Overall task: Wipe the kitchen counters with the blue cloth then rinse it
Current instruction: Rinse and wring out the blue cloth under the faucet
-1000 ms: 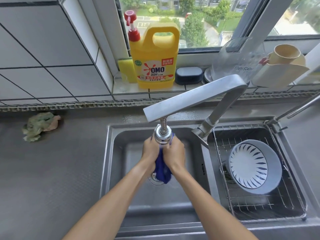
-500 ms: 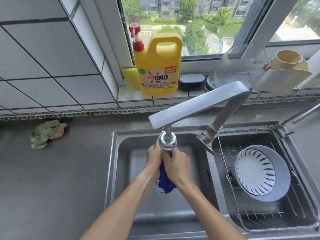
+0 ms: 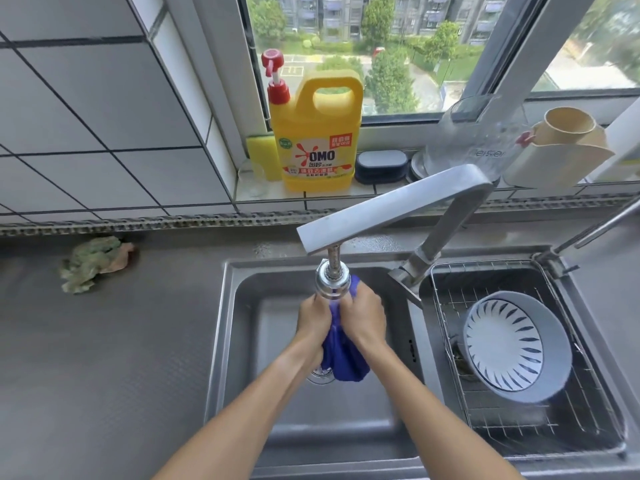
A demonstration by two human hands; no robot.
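The blue cloth (image 3: 343, 355) is bunched between both hands over the left basin of the steel sink (image 3: 228, 341), directly under the faucet's round spray head (image 3: 331, 283). My left hand (image 3: 313, 320) grips its left side and my right hand (image 3: 367, 315) grips its right side, knuckles close together. The cloth's lower end hangs down over the drain. A bit of blue shows above my right hand beside the spray head. The grey counter (image 3: 104, 358) stretches to the left of the sink.
The angular faucet arm (image 3: 391, 206) crosses above the basin. A wire rack (image 3: 588, 431) in the right basin holds a grey bowl (image 3: 512, 344). A crumpled green rag (image 3: 93, 263) lies on the counter at left. A yellow detergent jug (image 3: 317, 140), sponge and containers stand on the windowsill.
Both hands stay clamped on the blue cloth under the spray head and shift slightly as they work it. The view has tilted, so everything sits a little lower in frame.
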